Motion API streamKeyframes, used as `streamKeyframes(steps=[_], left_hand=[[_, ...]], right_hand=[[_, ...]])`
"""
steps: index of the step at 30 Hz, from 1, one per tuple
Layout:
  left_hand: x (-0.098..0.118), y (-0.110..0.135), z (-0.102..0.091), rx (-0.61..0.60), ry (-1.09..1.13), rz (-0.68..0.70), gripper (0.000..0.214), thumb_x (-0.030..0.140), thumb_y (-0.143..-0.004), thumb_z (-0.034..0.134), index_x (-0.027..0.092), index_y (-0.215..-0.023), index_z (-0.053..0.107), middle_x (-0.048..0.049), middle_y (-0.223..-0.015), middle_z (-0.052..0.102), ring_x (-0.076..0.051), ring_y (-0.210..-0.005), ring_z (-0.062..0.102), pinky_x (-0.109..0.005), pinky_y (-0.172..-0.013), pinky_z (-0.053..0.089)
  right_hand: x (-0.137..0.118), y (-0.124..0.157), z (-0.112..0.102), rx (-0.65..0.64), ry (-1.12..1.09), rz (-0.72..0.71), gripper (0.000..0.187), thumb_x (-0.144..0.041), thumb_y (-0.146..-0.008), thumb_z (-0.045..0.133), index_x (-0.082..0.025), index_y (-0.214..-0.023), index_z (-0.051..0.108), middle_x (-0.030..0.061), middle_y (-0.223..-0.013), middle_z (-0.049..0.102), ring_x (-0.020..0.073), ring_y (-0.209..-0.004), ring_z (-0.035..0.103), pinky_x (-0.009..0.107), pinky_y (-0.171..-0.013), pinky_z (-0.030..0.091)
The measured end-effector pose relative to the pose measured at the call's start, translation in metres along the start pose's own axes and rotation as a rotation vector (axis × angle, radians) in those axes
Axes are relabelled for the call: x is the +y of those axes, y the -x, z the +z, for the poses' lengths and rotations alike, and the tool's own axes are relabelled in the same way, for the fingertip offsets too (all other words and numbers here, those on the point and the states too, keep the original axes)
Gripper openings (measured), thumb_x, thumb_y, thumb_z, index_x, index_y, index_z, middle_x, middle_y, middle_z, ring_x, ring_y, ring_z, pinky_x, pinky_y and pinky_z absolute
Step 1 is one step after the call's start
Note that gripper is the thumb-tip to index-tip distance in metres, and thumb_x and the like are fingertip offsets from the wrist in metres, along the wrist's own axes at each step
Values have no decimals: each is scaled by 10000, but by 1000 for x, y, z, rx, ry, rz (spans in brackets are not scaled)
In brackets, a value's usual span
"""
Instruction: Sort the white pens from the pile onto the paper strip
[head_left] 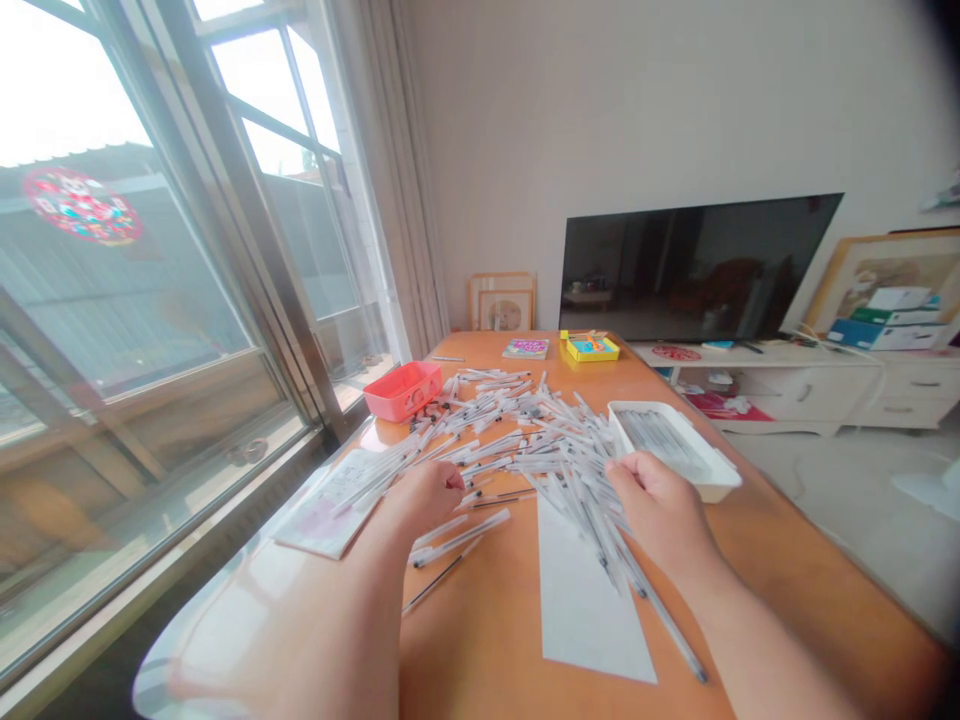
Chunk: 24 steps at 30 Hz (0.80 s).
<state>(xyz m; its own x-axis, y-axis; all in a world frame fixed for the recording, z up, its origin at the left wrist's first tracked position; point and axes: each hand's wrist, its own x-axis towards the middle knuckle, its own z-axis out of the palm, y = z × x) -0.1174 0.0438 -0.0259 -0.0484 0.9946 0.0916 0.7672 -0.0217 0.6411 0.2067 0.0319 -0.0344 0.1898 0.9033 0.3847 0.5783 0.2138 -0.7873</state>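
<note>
A wide heap of clear-barrelled pens [555, 455], many with dark tips or ends, spreads over the wooden table [480, 650]. My left hand [426, 492] hovers at the near left of the heap, fingers curled in; whatever they hold is hidden. At the heap's right side, my right hand [664, 505] has thumb and forefinger pinched together, and I cannot make out anything between them. Just beyond it stands a white plastic box [724, 480] with pens laid lengthwise inside. A white sheet of paper [592, 620] lies partly under the pens. One thin black refill [433, 582] rests near my left wrist.
A red plastic basket [420, 398] sits at the table's left edge. Pens overlap a printed booklet [322, 525] at left. Farther back are a pink book [525, 348] and a yellow box [592, 350]. Window [285, 200] at left; television [690, 270] beyond.
</note>
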Motion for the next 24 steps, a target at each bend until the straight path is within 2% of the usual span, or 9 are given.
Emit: streamKeyframes(steps=[4,9,14,21,24], left_hand=[[-5,-1,-3,-8,-68,-19,113,175,-594,635,247,-607,722,-27,-585,643,-176,-541,499,-288,-559,299],[-10,-2,-17,35,-154,-67,127,164,-597,609,240,-610,710,-40,-605,642,-179,-540,482,-301,-572,297],[-7,7,-22,-3,-227,-89,110,150,-574,606,234,-546,672,-34,-552,601,-160,-486,431,-305,-558,274],[0,7,-18,-32,-265,-20,173,141,-606,628,245,-707,724,-52,-708,670,-194,-601,530,-300,-607,330],[8,5,-11,-36,-305,78,166,162,-681,609,244,-776,718,-49,-794,677,-196,-689,570,-285,-637,363]], right_hand=[[-2,1,-1,-13,12,15,359,-517,-888,547,-212,-708,606,-32,-577,531,151,-594,496,239,-563,378],[-1,1,-2,5,16,21,348,-509,-885,554,-208,-723,623,-27,-578,542,153,-591,498,242,-561,378],[-1,1,-2,-1,-4,16,361,-519,-886,553,-200,-735,631,-18,-576,541,155,-587,497,237,-544,377],[-4,1,-3,0,16,1,363,-513,-889,551,-195,-736,637,-18,-582,543,152,-584,495,238,-544,375],[-7,2,-3,-15,4,-11,368,-516,-895,545,-196,-739,635,-11,-614,571,158,-605,511,244,-561,385]])
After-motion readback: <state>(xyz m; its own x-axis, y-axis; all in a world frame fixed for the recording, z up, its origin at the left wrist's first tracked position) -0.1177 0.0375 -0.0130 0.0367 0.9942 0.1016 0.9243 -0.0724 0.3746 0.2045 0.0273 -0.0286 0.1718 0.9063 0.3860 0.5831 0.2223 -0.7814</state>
